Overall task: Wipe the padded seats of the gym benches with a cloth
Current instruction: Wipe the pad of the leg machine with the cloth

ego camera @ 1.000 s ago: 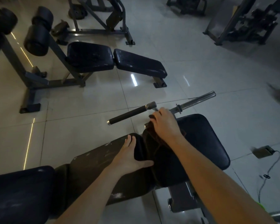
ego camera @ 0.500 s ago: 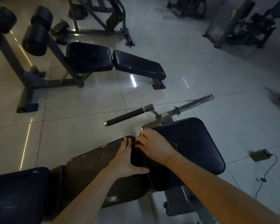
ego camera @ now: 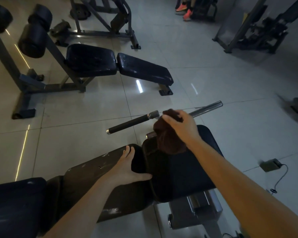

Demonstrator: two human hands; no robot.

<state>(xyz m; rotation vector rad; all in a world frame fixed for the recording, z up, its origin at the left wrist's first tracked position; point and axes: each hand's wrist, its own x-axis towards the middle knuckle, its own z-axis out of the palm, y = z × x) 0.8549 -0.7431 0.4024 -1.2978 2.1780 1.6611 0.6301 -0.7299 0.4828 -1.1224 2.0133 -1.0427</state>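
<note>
A black padded bench seat (ego camera: 187, 170) lies just in front of me, joined to a worn brown back pad (ego camera: 93, 182). My right hand (ego camera: 181, 126) grips a dark brown cloth (ego camera: 169, 141) bunched at the far edge of the seat, part of it hanging down onto the pad. My left hand (ego camera: 127, 167) rests on the end of the back pad, its fingers straight and its thumb against the gap between the two pads. A second black padded bench (ego camera: 117, 64) stands farther away on the floor.
Two bar handles (ego camera: 132, 121) (ego camera: 206, 109) stick out beyond the near bench. Roller pads (ego camera: 34, 31) on a frame stand at the left. Other machines (ego camera: 258, 30) line the back. A person's orange shoes (ego camera: 184, 10) show at the top. A small box with a cable (ego camera: 270, 164) lies at the right.
My right hand has swept the cloth from the gap between the pads back up to the seat's far edge. My left hand has stayed on the back pad.
</note>
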